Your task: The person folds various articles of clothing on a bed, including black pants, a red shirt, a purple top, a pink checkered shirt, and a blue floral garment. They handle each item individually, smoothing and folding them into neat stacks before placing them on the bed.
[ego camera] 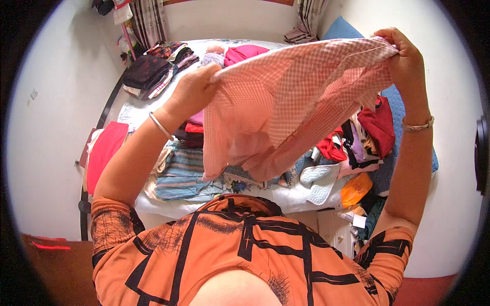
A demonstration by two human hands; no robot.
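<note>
Between my raised hands a thin pink-and-white checked cloth garment [294, 107] hangs spread out, its upper edge slanting up to the right. My left hand [199, 90] grips the garment's left upper corner, with a pale bangle on that wrist. My right hand [404, 51] pinches the right upper corner, higher up, and a band circles that wrist. Behind the garment, partly hidden by it, is a bed with a white patterned sheet [128, 111]. A blue striped folded cloth [183, 176] lies below my left hand on the bed's near side.
Folded dark clothes [147, 76] are piled at the bed's back left. A red cloth [109, 157] lies at the left edge. On the right are stacked clothes [377, 126], pale quilted insoles [321, 179], an orange bag [356, 190] and a blue padded headboard [344, 28].
</note>
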